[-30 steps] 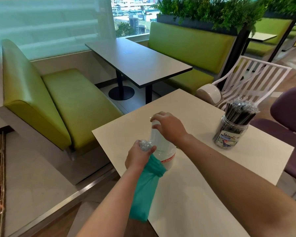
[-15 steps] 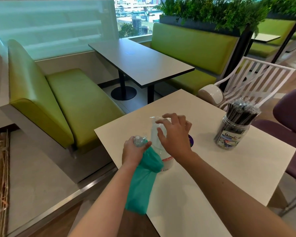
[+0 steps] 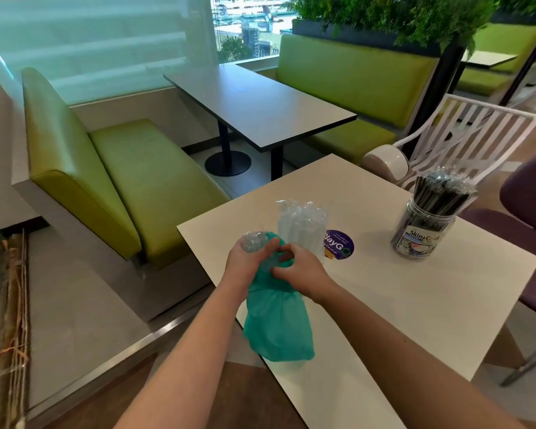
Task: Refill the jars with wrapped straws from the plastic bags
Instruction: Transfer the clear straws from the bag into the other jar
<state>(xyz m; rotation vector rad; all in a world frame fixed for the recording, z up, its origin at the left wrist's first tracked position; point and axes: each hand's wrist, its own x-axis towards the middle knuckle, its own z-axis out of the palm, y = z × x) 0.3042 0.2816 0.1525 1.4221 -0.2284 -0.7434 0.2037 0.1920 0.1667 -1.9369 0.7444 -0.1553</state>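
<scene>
Your left hand (image 3: 248, 261) grips crumpled neck of green plastic bag (image 3: 277, 326) over table (image 3: 430, 305) edge; right hand (image 3: 299, 269) pinches beside it. Film looks light, limp, slippery: hold neck. Clear straws (image 3: 302, 226) upright behind.

Teal bag (image 3: 279, 323), lime-green benches (image 3: 143, 181)
</scene>
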